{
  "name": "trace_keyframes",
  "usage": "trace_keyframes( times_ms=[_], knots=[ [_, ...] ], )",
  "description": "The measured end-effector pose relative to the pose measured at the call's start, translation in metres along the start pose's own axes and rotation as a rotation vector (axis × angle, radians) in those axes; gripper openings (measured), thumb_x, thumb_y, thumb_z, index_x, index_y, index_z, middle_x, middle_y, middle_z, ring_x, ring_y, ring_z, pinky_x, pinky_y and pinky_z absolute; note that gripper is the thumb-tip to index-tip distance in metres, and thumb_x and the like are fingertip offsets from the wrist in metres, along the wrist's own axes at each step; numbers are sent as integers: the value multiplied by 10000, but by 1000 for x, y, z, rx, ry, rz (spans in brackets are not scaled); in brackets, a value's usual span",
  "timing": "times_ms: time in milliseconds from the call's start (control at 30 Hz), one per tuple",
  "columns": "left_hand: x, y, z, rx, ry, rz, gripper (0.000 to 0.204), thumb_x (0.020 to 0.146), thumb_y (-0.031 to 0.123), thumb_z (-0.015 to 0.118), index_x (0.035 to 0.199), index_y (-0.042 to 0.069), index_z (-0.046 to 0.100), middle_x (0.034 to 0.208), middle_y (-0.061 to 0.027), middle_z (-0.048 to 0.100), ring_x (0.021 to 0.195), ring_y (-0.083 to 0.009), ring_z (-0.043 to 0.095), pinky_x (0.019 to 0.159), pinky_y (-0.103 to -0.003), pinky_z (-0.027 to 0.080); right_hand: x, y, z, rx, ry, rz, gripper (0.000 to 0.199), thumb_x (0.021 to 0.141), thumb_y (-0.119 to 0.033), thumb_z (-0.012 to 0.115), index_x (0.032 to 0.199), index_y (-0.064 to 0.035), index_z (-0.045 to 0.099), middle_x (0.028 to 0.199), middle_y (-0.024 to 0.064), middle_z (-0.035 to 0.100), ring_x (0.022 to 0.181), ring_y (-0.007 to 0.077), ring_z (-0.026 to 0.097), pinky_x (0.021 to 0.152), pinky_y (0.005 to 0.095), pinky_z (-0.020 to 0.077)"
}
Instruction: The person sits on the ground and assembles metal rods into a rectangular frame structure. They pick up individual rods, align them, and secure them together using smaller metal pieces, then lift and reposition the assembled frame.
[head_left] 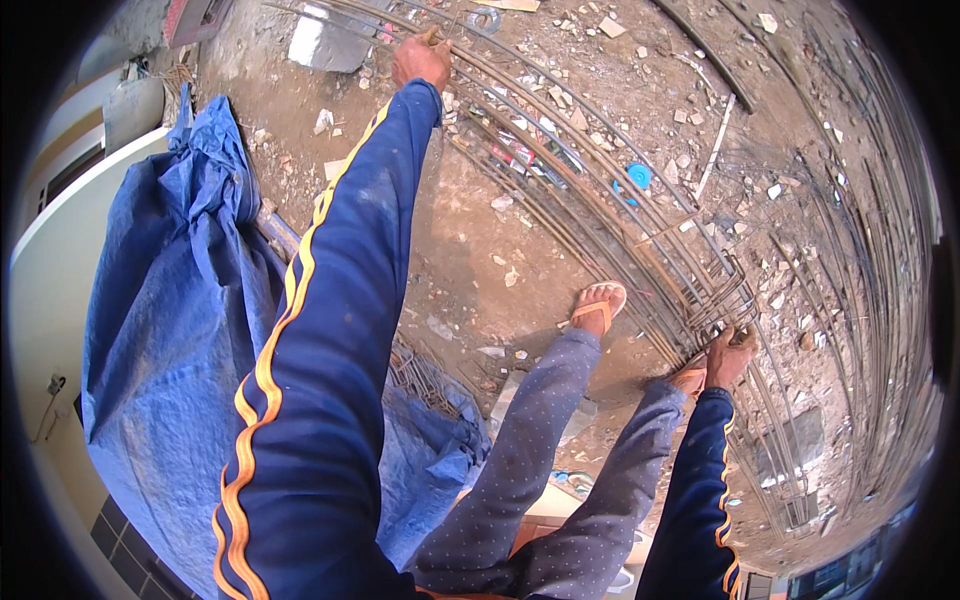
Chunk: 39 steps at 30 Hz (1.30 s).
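Long steel reinforcing bars [560, 140] run in a loose bundle from the upper left down to the right. My left hand [422, 62], arm stretched far out, is closed round a bar near the top of the view. At the lower right, a cluster of square wire stirrups [728, 295] is bunched around the bars. My right hand [732, 357] is closed at the near side of that cluster, gripping a stirrup; its fingertips are partly hidden.
My sandalled foot [600, 302] stands beside the bars. A blue tarpaulin [170, 330] drapes on the left. More rods [870, 300] lie along the right. Broken tile pieces, a blue plastic lid [636, 178] and a metal sheet [325, 42] are scattered on the dirt.
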<state>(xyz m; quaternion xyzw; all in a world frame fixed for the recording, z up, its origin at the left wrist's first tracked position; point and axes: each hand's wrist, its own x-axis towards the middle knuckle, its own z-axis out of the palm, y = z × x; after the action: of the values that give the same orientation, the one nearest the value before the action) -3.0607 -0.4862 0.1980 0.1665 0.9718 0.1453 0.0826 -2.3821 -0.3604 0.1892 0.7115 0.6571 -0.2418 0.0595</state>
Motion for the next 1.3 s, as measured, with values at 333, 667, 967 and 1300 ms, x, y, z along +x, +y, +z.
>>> trace_keyframes(
  times_ms=[333,667,967,1300],
  knots=[
    [1,-48,25,-685,10,-700,283,875,150,725,1081,-18,630,888,-131,651,750,-219,607,667,-391,492,-3,-10,-7,-69,1,-38,526,952,-299,665,1343,35,559,1184,242,604,1016,344,646,893,431,513],
    [3,-143,46,-605,-15,-626,156,945,179,678,968,24,676,891,-100,728,727,-213,672,646,-370,506,9,12,13,-152,39,-138,526,950,-334,657,1317,37,589,1165,254,651,1038,358,653,924,435,496],
    [-24,-135,36,-875,31,-507,309,938,218,734,1155,49,594,747,-53,651,537,-171,557,492,-347,437,2,1,3,-33,58,-63,527,933,-341,686,1295,32,598,1171,259,604,1031,375,615,939,469,481],
    [-318,131,39,-346,-580,340,341,810,248,842,1085,81,728,981,-115,715,866,-288,700,761,-408,554,-16,-17,4,-10,320,-57,402,900,-238,713,1202,19,645,1092,233,657,1028,377,640,891,454,517]
  ],
)
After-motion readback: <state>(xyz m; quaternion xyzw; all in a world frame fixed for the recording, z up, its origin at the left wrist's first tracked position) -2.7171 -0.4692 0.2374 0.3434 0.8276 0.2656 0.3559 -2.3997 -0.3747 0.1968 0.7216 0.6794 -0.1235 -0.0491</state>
